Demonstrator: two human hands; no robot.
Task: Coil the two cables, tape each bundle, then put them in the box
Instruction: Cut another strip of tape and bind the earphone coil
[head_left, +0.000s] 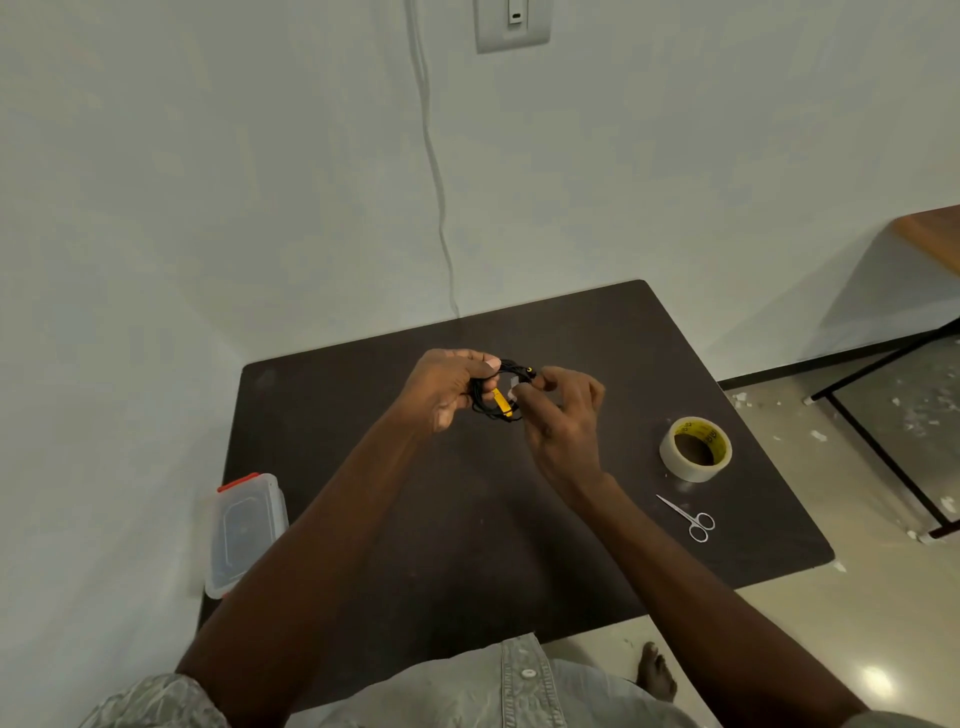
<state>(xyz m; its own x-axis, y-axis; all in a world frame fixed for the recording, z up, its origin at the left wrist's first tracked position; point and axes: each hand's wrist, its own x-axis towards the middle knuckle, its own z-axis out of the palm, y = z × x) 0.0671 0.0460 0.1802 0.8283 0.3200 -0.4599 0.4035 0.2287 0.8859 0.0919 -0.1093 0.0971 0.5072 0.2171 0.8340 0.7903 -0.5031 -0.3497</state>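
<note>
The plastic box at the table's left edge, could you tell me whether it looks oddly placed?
Yes. The plastic box juts past the dark table's left edge, so it looks liable to tip off. Its lid is on.

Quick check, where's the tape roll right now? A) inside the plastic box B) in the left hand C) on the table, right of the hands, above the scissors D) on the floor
C: the tape roll lies on the table to the right of both hands, just beyond the scissors, touched by neither hand.
</note>
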